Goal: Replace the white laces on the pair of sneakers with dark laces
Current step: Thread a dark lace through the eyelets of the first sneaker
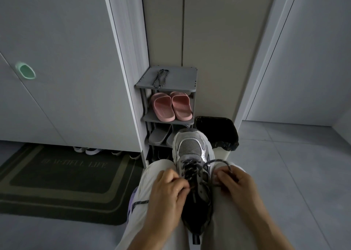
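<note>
Grey mesh sneaker [190, 151] wedged between pale-trousered knees, toe pointing away, lower eyelets threaded with a dark lace [190, 169]. Left hand [167, 189] pinching the lace at the eyelets beside the tongue; right hand [235, 181] curled round its looping other end. Second dark lace [160, 78] lying atop the shoe rack [182, 79], above pink slippers [171, 105].

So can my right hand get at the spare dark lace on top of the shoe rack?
Likely yes, once freed: nothing covers the spare lace on the shoe rack, but your right hand grips the lace loop on the sneaker.
</note>
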Demonstrator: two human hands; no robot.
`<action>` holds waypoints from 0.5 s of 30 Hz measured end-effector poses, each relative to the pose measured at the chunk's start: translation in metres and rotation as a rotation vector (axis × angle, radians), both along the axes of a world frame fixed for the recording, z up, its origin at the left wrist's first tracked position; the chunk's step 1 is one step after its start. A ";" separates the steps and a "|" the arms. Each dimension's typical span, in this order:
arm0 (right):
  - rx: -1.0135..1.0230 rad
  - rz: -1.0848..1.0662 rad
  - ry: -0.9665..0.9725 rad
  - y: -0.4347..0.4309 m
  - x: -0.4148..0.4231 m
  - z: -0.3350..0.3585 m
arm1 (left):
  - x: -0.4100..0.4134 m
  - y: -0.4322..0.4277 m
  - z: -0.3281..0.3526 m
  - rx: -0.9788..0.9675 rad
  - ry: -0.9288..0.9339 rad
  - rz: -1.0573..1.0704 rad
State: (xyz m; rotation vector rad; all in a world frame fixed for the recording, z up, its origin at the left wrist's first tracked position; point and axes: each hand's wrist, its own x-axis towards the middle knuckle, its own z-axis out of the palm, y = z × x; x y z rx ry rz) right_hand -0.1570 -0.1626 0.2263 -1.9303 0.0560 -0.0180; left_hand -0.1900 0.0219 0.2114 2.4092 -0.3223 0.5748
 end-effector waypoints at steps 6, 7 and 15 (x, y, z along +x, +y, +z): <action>0.092 -0.003 0.025 0.001 -0.004 0.001 | -0.019 0.059 0.032 -0.640 0.437 0.223; -0.045 0.001 0.014 0.002 -0.004 0.000 | -0.019 0.068 0.034 -0.746 0.505 0.257; -0.197 0.137 -0.087 0.018 -0.016 0.025 | -0.017 0.128 0.017 -1.011 0.540 0.538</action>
